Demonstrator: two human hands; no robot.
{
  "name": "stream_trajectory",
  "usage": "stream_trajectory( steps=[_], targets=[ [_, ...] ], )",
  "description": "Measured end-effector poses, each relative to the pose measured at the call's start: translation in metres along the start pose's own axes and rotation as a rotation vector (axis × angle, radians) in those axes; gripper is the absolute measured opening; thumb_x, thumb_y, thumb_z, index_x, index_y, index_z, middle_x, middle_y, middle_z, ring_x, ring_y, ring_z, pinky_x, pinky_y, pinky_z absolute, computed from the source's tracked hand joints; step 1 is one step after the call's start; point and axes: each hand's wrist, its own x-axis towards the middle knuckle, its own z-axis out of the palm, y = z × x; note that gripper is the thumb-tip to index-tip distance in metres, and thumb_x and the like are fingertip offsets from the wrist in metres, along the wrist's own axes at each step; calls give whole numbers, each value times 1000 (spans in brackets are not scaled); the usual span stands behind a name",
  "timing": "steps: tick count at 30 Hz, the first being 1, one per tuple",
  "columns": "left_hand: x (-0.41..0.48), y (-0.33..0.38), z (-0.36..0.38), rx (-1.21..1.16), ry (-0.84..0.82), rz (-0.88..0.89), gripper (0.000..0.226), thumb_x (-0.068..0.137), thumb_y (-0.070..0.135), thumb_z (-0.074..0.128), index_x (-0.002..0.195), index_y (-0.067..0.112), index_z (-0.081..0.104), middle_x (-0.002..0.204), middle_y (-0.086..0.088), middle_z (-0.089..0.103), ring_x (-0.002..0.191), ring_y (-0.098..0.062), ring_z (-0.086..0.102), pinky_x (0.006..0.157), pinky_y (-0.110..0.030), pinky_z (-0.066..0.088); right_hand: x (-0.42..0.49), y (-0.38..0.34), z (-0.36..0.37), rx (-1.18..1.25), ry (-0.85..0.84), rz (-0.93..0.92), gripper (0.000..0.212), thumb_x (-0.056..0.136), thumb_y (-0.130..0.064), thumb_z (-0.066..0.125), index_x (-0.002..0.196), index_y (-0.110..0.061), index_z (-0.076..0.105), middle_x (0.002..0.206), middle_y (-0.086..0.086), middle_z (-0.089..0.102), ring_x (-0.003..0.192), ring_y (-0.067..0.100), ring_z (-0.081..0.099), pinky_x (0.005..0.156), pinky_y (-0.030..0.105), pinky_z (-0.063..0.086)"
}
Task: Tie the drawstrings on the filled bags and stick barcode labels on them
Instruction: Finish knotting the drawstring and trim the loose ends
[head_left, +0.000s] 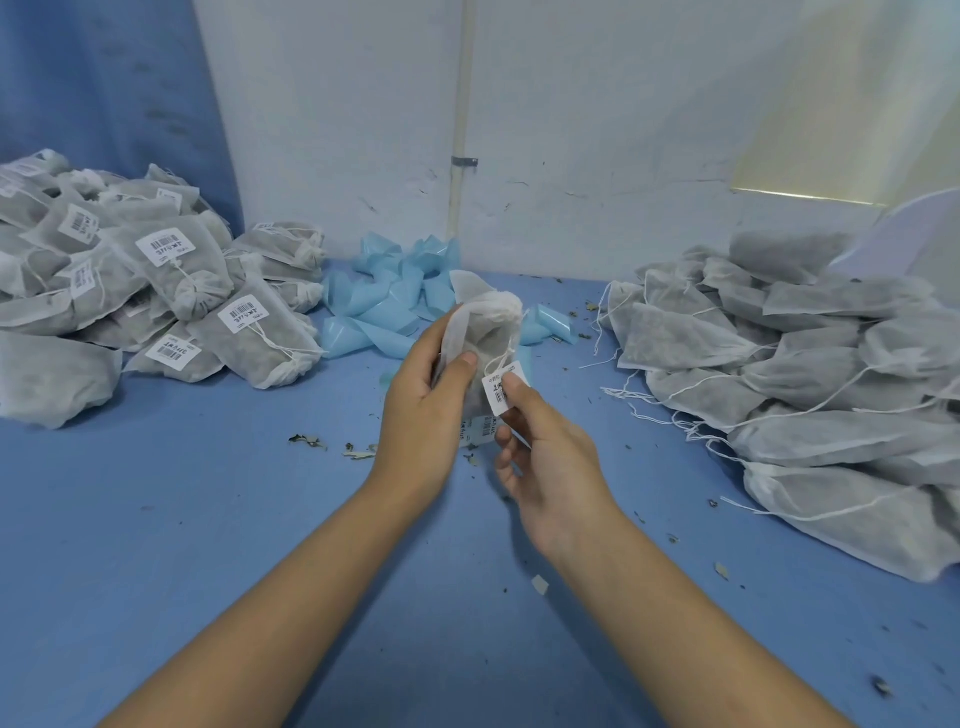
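**A barcode label goes onto a filled bag, held up over the blue bench**

The left hand (426, 384) grips the white mesh bag (483, 332) upright just above the bench (208, 519), fingers wrapped round its side. Its neck is gathered and its drawstring (506, 351) hangs down the front. The right hand (540, 457) pinches a white barcode label (497, 392) at the bag's face, thumb on top. The label's print is too blurred to read. A strip of labels (483, 428) shows just beneath the hands. Behind lie curled blue backing strips (395, 301). To the left is a heap of labelled bags (171, 291) with bars and dark characters on them, none legible. To the right are unlabelled bags (810, 374) with trailing strings. Dried leaf scraps (309, 441) dot the bench.
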Motion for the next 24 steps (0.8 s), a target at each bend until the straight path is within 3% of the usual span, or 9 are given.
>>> stream_trajectory(
  steps=[8,11,14,19,24],
  targets=[
    [-3,-1,4,-28,-16,-13,30,92,11,51,110,31,62,96,21,69,91,3,62,77,-9,44,2,1,-5,-213,-2,-95,20,81,-33,74,73,-17,66,57,-11,62,46,1,49,46,14,38],
    [-1,-2,2,-55,6,-53,29,94,6,51,114,23,63,95,19,70,90,3,63,74,-9,45,4,0,-7,-290,24,-121,34,78,-39,76,96,-12,66,82,-6,72,56,-3,58,43,9,39],
    [0,0,1,-66,-21,-86,26,93,7,53,109,24,64,94,17,71,88,2,64,73,-10,46,7,-1,-9,-269,0,-181,45,79,-32,75,117,-12,59,109,0,69,73,-4,64,51,5,42],
    [0,2,-1,-85,-145,-143,25,88,11,63,109,25,63,99,10,72,92,-5,67,71,-14,50,13,-8,-15,-192,-107,-318,22,82,-14,70,104,-7,67,86,-1,73,78,9,69,66,18,52],
    [3,2,-4,-198,-178,-213,23,90,6,58,108,19,64,91,0,74,80,-14,71,64,-22,54,22,-8,-20,-58,-188,-228,17,86,-20,66,99,-9,68,97,11,72,89,22,67,86,36,52]
  ],
)
